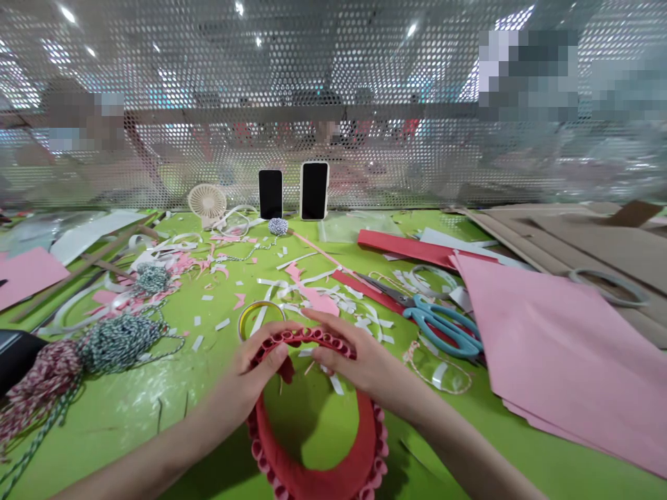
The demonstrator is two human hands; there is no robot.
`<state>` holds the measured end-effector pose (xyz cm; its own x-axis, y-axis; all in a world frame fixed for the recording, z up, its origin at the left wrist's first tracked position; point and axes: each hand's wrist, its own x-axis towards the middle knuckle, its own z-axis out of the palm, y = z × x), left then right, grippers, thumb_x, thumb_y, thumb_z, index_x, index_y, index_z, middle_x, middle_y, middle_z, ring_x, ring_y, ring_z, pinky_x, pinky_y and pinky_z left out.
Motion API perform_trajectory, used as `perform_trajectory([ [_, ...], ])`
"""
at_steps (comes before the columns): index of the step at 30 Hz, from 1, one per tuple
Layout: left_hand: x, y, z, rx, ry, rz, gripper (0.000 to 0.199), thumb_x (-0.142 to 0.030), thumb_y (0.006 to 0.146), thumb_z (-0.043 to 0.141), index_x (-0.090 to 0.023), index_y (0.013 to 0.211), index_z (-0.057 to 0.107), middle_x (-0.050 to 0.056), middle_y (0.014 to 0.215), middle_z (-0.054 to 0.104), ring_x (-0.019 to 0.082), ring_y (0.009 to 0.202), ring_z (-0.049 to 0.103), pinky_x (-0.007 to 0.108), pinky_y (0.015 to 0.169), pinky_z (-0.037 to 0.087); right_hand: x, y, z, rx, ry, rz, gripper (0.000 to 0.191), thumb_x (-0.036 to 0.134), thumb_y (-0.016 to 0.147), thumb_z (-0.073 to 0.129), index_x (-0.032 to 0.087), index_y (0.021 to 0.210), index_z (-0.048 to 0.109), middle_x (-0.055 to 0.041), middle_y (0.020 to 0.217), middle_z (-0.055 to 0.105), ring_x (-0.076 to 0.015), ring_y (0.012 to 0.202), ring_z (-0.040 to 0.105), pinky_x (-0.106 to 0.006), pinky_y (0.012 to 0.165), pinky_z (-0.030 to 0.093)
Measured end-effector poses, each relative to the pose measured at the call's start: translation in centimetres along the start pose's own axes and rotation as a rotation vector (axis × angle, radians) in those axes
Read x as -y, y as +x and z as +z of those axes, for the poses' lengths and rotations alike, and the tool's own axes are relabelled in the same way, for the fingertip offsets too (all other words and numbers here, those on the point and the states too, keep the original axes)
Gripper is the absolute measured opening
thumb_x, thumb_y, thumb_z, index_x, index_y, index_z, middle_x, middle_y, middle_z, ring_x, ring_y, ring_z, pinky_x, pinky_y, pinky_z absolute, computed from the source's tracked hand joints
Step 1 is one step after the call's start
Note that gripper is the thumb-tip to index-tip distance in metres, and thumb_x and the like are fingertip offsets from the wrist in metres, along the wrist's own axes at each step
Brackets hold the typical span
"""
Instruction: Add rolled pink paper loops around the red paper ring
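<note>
Between my two hands is a red ring-shaped craft piece (pixel 333 479), its outer edge lined with small pink and red curled paper rolls. My left hand (pixel 265 361) grips the far left of the ring, thumb on the inner side and fingers behind. At the far right of the ring, my right hand (pixel 349 354) pinches it the same way. A small dark red bit hangs inside the ring near my left thumb. Just beyond my left hand lies a yellow-rimmed tape roll (pixel 261 314). Blue-handled scissors (pixel 442 323) rest to the right of my right hand.
Pink sheets (pixel 563 347) and cardboard (pixel 599 243) cover the right side. Cord bundles (pixel 122 337) lie at left. Paper scraps (pixel 317 300) litter the middle. Two phones (pixel 315 191) and a small fan (pixel 207 201) stand before a perforated metal screen (pixel 365 139).
</note>
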<state>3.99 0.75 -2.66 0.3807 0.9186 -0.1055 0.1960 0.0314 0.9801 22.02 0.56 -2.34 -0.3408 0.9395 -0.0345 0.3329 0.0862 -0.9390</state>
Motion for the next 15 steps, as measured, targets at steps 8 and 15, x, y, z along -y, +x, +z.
perform_trajectory([
  [8, -0.42, 0.00, -0.38, 0.028, 0.043, 0.005, 0.040, -0.040, 0.077, 0.052, -0.029, 0.116, 0.049, 0.004, 0.112, 0.057, 0.025, 0.102, 0.051, 0.039, 0.089, 0.040, -0.15, 0.06, -0.64, -0.054, 0.019, -0.001, 0.028, 0.029, 0.082, 0.046, 0.027, 0.108, 0.055, -0.0033, 0.099, 0.063, -0.0191, 0.090, 0.059, -0.038, 0.079, 0.047],
  [15, -0.28, 0.01, 0.06, 0.098, -0.031, 0.025, 0.039, -0.035, 0.079, 0.052, -0.026, 0.116, 0.051, 0.005, 0.113, 0.058, 0.023, 0.095, 0.056, 0.038, 0.086, 0.042, 0.15, -0.07, -0.36, -0.027, -0.007, 0.002, 0.026, 0.028, 0.082, 0.045, 0.024, 0.106, 0.056, -0.0038, 0.105, 0.062, -0.0176, 0.093, 0.057, -0.037, 0.085, 0.043],
])
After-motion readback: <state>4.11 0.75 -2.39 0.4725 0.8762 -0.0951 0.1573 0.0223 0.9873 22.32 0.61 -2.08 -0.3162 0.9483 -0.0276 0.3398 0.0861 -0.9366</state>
